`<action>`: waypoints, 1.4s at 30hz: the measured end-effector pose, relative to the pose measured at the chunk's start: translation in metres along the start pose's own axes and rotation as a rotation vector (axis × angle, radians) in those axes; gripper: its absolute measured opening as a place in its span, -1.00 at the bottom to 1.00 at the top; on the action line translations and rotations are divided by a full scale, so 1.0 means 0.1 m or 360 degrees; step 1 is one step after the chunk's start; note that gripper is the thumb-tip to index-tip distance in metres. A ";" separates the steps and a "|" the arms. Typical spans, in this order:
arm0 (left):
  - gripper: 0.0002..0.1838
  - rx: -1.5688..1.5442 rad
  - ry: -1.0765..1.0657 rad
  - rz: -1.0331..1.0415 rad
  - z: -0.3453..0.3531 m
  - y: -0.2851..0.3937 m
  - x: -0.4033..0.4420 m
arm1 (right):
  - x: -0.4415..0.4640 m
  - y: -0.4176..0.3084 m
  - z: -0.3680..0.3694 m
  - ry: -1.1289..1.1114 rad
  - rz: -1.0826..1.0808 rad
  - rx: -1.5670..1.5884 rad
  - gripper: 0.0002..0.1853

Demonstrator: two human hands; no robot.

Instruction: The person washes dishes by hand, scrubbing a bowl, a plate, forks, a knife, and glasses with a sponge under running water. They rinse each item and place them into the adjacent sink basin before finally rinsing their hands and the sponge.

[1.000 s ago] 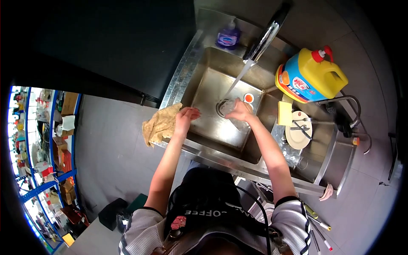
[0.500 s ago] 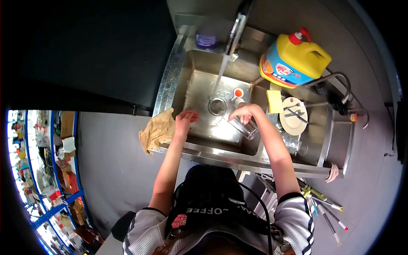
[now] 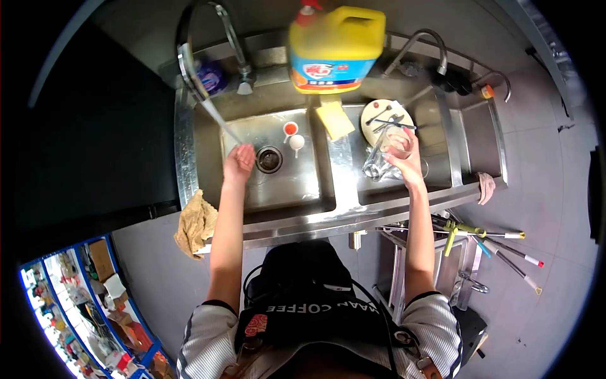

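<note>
My left hand [image 3: 240, 162] is in the left basin [image 3: 230, 199] at the end of a water stream [image 3: 222, 120], palm up, fingers loosely extended, holding nothing. Over the right basin [image 3: 435, 136], my right hand [image 3: 407, 163] is closed around a clear glass [image 3: 396, 139]. Just beyond that glass lies a cream plate [image 3: 372, 129] with dark cutlery on it. Another piece of clear glassware [image 3: 374, 168] sits beside my right hand, partly overlapped. Near the drain [image 3: 269, 160] are a small cup with red inside [image 3: 290, 129] and a white measuring scoop [image 3: 297, 143].
A yellow sponge [image 3: 335, 122] lies on the divider, before a large yellow detergent jug [image 3: 338, 54]. The running faucet [image 3: 185, 60] stands at back left. A tan cloth [image 3: 197, 225] hangs over the front left edge; a pink cloth [image 3: 485, 188] hangs at right.
My right hand has carried the glass from the left basin to the right one. My left hand has moved under the water stream. The view has shifted right.
</note>
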State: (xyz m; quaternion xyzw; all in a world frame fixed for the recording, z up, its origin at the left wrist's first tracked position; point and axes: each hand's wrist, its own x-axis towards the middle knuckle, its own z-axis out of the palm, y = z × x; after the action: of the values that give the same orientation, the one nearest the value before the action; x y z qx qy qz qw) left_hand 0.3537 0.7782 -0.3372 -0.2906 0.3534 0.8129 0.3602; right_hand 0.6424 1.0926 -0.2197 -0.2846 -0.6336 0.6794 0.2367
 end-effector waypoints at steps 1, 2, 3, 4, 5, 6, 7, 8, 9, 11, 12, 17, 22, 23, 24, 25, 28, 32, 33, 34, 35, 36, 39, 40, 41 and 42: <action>-0.71 -0.0152 0.0201 -0.0066 0.03 0.03 0.14 | 0.01 0.15 -0.12 0.0085 0.0075 -0.0111 -0.05; -0.67 -0.0331 0.0387 -0.0096 0.01 0.08 0.32 | 0.02 0.27 -0.19 0.0169 0.0154 -0.0222 -0.05; -0.63 -0.0301 0.0510 -0.0068 0.02 0.11 0.48 | 0.05 0.44 -0.25 0.0188 0.0212 -0.0145 0.04; -0.60 -0.0317 0.0403 -0.0076 0.00 0.13 0.63 | 0.09 0.67 -0.32 0.0195 0.0276 -0.0086 0.08; -0.62 -0.0225 0.0479 -0.0066 0.05 0.16 0.75 | 0.13 0.83 -0.32 0.0234 0.0289 -0.0312 0.09; -0.64 -0.0132 0.0557 -0.0049 0.09 0.19 0.85 | 0.17 1.00 -0.32 0.0266 0.0302 -0.0534 0.09; -0.66 -0.0162 0.0489 0.0003 0.09 0.18 0.93 | 0.24 1.27 -0.36 0.0241 0.0255 -0.0815 0.07; -0.69 -0.0192 0.0422 0.0059 0.09 0.18 0.96 | 0.29 1.34 -0.32 0.0212 0.0204 -0.1092 0.04; -0.71 -0.0220 0.0355 0.0116 0.09 0.18 0.99 | 0.34 1.40 -0.30 0.0213 0.0318 -0.1193 -0.03; -0.76 -0.0218 0.0259 0.0121 0.07 0.13 0.94 | 0.45 1.51 -0.21 0.0283 0.0391 -0.1363 -0.07; -0.78 -0.0226 0.0209 0.0130 0.08 0.09 0.84 | 0.52 1.55 -0.16 0.0314 0.0417 -0.1451 -0.09; -0.81 -0.0110 0.0063 -0.0079 -0.19 -0.05 0.37 | 0.80 1.76 0.07 0.0538 0.0395 -0.1206 -0.05; -0.82 -0.0042 0.0061 -0.0190 -0.53 -0.13 0.27 | 0.87 2.46 0.12 0.0737 -0.0014 -0.0815 0.00; -0.84 -0.0080 0.0162 -0.0200 -0.52 -0.13 0.24 | 0.86 2.44 0.13 0.0762 0.0020 -0.0764 0.01; -0.84 -0.0088 0.0198 -0.0172 -0.52 -0.15 0.21 | 0.83 2.41 0.15 0.0788 0.0060 -0.0721 0.02; -0.84 -0.0089 0.0193 -0.0150 -0.51 -0.15 0.18 | 0.81 2.36 0.15 0.0811 0.0077 -0.0952 0.05; -0.83 -0.0106 0.0172 -0.0154 -0.57 -0.19 0.12 | 0.76 2.25 0.09 0.0534 0.0172 -0.1102 0.09; -0.84 -0.0206 0.0171 -0.0175 -0.60 -0.24 0.11 | 0.74 2.18 -0.12 0.0456 0.0449 -0.1248 -0.02; -0.85 -0.0206 0.0120 -0.0165 -0.60 -0.25 0.07 | 0.72 2.05 -0.09 0.0681 0.0341 -0.1285 -0.13; -0.86 -0.0237 0.0155 -0.0126 -0.59 -0.26 0.03 | 0.70 1.90 -0.07 0.0900 0.0221 -0.1309 -0.24; -0.86 -0.0253 0.0081 -0.0104 -0.59 -0.25 -0.01 | 0.59 1.53 0.12 0.0992 -0.0138 -0.1235 -0.38; -0.86 -0.0268 0.0010 -0.0084 -0.60 -0.26 -0.07 | 0.43 1.08 0.39 0.1073 -0.0491 -0.1144 -0.50; -0.86 -0.0253 -0.0007 -0.0040 -0.68 -0.29 -0.20 | 0.22 0.57 1.13 0.0294 -0.0788 -0.0816 -0.78; -0.86 -0.0232 -0.0038 -0.0029 -0.70 -0.29 -0.24 | 0.20 0.53 1.43 0.0039 -0.0511 -0.0570 -0.86; -0.86 -0.0187 0.0010 -0.0005 -0.69 -0.30 -0.31 | 0.24 0.53 1.71 -0.0214 -0.0166 -0.0290 -0.84; -0.86 -0.0140 0.0056 0.0017 -0.64 -0.28 -0.40 | 0.34 0.76 1.84 -0.0489 0.0221 -0.0200 -0.86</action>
State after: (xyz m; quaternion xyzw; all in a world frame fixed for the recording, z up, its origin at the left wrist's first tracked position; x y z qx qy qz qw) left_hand 0.4126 0.7266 -0.3561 -0.3186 0.3251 0.8244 0.3364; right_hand 0.4942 0.9752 -0.2921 -0.2348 -0.6823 0.6887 0.0714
